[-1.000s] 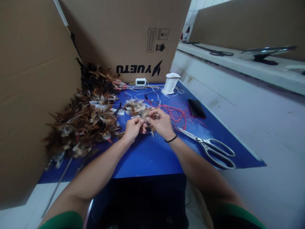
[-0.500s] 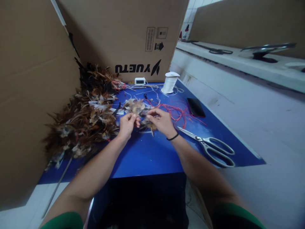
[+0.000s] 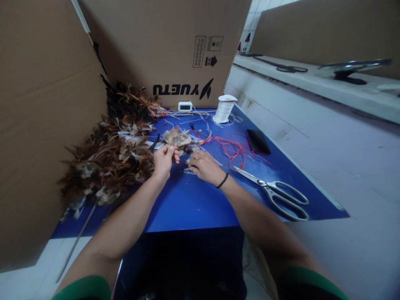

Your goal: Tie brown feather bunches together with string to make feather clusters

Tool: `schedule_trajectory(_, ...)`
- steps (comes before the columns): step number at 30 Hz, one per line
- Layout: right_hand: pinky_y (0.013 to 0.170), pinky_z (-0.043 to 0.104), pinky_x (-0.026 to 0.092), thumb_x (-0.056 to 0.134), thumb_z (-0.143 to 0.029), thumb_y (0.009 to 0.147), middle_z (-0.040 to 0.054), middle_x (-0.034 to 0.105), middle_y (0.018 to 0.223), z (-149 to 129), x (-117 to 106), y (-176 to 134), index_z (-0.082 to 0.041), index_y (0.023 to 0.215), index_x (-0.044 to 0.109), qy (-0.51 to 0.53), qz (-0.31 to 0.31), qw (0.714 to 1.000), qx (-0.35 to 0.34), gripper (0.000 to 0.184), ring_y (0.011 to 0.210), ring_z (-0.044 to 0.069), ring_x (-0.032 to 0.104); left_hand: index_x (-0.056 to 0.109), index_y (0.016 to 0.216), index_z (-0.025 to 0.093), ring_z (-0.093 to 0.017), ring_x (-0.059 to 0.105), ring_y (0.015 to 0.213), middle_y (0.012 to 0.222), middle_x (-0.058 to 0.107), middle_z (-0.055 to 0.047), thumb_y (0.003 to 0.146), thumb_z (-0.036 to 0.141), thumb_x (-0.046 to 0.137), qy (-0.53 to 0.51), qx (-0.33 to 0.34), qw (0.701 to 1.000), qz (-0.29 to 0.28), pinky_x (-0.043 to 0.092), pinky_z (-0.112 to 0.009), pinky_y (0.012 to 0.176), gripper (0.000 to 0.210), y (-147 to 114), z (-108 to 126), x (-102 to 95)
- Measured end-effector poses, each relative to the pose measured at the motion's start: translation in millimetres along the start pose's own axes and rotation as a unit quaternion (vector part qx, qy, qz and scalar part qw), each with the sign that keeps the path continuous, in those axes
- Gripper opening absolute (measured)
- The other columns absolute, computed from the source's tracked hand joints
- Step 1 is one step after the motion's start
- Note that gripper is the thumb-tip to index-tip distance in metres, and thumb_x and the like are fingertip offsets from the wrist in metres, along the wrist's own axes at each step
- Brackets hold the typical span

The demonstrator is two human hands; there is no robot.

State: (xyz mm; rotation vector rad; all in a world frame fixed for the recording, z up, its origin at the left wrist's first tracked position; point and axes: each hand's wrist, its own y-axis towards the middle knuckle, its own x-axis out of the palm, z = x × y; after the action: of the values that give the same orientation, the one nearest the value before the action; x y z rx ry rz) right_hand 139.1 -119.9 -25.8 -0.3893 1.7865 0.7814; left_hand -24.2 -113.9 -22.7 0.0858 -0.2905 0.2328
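Observation:
My left hand (image 3: 164, 162) is closed in a pinch, thumb against fingers, just in front of a fluffy tan feather tuft (image 3: 176, 136). What sits between those fingertips is too small to make out. To its right, my right hand (image 3: 206, 167) reaches down with curled fingers onto a small heap of grey and tan feathers (image 3: 188, 161), gripping at it; the fingertips are partly hidden. A large heap of brown feathers (image 3: 121, 154) lies left of my left hand. Red string (image 3: 233, 146) trails over the blue tabletop beyond my right hand.
Scissors (image 3: 271, 192) lie right of my right forearm, with a dark phone (image 3: 258, 141) behind them. A white spool (image 3: 224, 109) and a small digital display (image 3: 185, 107) stand at the back. Cardboard boxes (image 3: 175, 46) wall the back and left. A thin rod (image 3: 76, 243) sticks out front left.
My hands have moved apart. The right hand has turned palm-down and dropped onto the small feather heap; the left has shifted slightly left, still pinched.

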Motion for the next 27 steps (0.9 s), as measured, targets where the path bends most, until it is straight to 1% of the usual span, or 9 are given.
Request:
schedule_trajectory(3, 0.079, 0.032, 0.039, 0.054, -0.016, 0.080, 0.0056, 0.061, 0.082, 0.3, -3.5, 2.8, -0.015, 0.076, 0.065, 0.100, 0.041, 0.994, 0.016, 0.012, 0.083, 0.016, 0.051, 0.058, 0.070, 0.011, -0.005, 0.048, 0.039, 0.055, 0.059, 0.001, 0.074, 0.030, 0.063, 0.001, -0.001, 1.000, -0.009, 0.041, -0.018, 0.038, 0.020, 0.0, -2.1, -0.4)
schedule_trajectory(5, 0.073, 0.029, 0.041, 0.056, -0.018, 0.078, 0.0031, 0.061, 0.077, 0.6, -8.0, 4.4, -0.016, 0.075, 0.064, 0.215, 0.070, 0.972, 0.061, 0.009, 0.075, 0.014, 0.053, 0.059, 0.071, 0.011, -0.006, 0.048, 0.039, 0.055, 0.058, 0.001, 0.075, 0.029, 0.062, 0.006, -0.003, 1.000, -0.017, 0.042, -0.018, 0.038, 0.019, -0.2, -3.8, -0.5)
schedule_trajectory(9, 0.057, 0.024, 0.042, 0.063, -0.034, 0.072, -0.0004, 0.060, 0.064, 2.2, -18.2, 5.7, -0.016, 0.073, 0.062, 0.439, 0.111, 0.872, 0.187, 0.018, 0.058, 0.010, 0.053, 0.060, 0.070, 0.011, -0.006, 0.048, 0.037, 0.054, 0.058, 0.002, 0.076, 0.028, 0.061, 0.029, -0.012, 0.999, -0.027, 0.042, -0.018, 0.037, 0.018, -1.0, -7.1, 0.5)
schedule_trajectory(12, 0.060, 0.024, 0.045, 0.069, -0.037, 0.065, 0.0015, 0.066, 0.070, 3.4, -23.3, 5.9, -0.016, 0.072, 0.060, 0.547, 0.142, 0.796, 0.218, 0.023, 0.063, 0.012, 0.059, 0.060, 0.070, 0.011, -0.007, 0.049, 0.037, 0.054, 0.059, 0.001, 0.077, 0.026, 0.058, 0.049, -0.019, 0.998, -0.027, 0.042, -0.018, 0.037, 0.016, -1.3, -9.1, 1.6)
schedule_trajectory(15, 0.065, 0.026, 0.049, 0.071, -0.035, 0.064, 0.0033, 0.070, 0.076, 3.5, -26.1, 5.9, -0.017, 0.074, 0.059, 0.600, 0.145, 0.751, 0.234, 0.023, 0.069, 0.013, 0.063, 0.060, 0.070, 0.012, -0.007, 0.049, 0.037, 0.053, 0.059, 0.002, 0.078, 0.025, 0.057, 0.059, -0.023, 0.997, -0.032, 0.042, -0.018, 0.037, 0.015, -1.7, -10.6, 2.3)
schedule_trajectory(18, 0.067, 0.027, 0.050, 0.074, -0.030, 0.060, 0.0013, 0.069, 0.072, 3.6, -27.0, 5.7, -0.018, 0.076, 0.060, 0.618, 0.149, 0.736, 0.234, 0.025, 0.070, 0.013, 0.065, 0.060, 0.069, 0.012, -0.007, 0.050, 0.036, 0.053, 0.060, 0.001, 0.077, 0.024, 0.058, 0.061, -0.027, 0.997, -0.040, 0.042, -0.018, 0.036, 0.015, -2.5, -11.3, 2.6)
schedule_trajectory(21, 0.070, 0.028, 0.051, 0.075, -0.027, 0.057, -0.0005, 0.068, 0.073, 5.1, -25.9, 5.7, -0.018, 0.081, 0.064, 0.619, 0.152, 0.736, 0.227, 0.028, 0.070, 0.012, 0.065, 0.060, 0.069, 0.012, -0.007, 0.049, 0.036, 0.053, 0.060, 0.001, 0.076, 0.025, 0.060, 0.061, -0.032, 0.997, -0.045, 0.041, -0.019, 0.036, 0.016, -3.4, -11.2, 2.8)
schedule_trajectory(24, 0.070, 0.029, 0.051, 0.074, -0.030, 0.059, -0.0002, 0.068, 0.075, 6.8, -24.2, 5.8, -0.018, 0.080, 0.067, 0.590, 0.162, 0.760, 0.219, 0.025, 0.067, 0.011, 0.062, 0.059, 0.068, 0.012, -0.008, 0.049, 0.035, 0.053, 0.060, 0.001, 0.076, 0.025, 0.060, 0.066, -0.029, 0.996, -0.051, 0.041, -0.019, 0.035, 0.016, -4.0, -11.1, 2.6)
schedule_trajectory(27, 0.068, 0.029, 0.050, 0.070, -0.033, 0.065, 0.0012, 0.067, 0.076, 6.7, -23.5, 5.3, -0.017, 0.079, 0.069, 0.535, 0.168, 0.803, 0.201, 0.021, 0.066, 0.011, 0.060, 0.059, 0.067, 0.012, -0.008, 0.050, 0.036, 0.053, 0.060, 0.000, 0.076, 0.025, 0.059, 0.083, -0.014, 0.995, -0.059, 0.041, -0.019, 0.035, 0.016, -4.1, -12.6, 2.0)
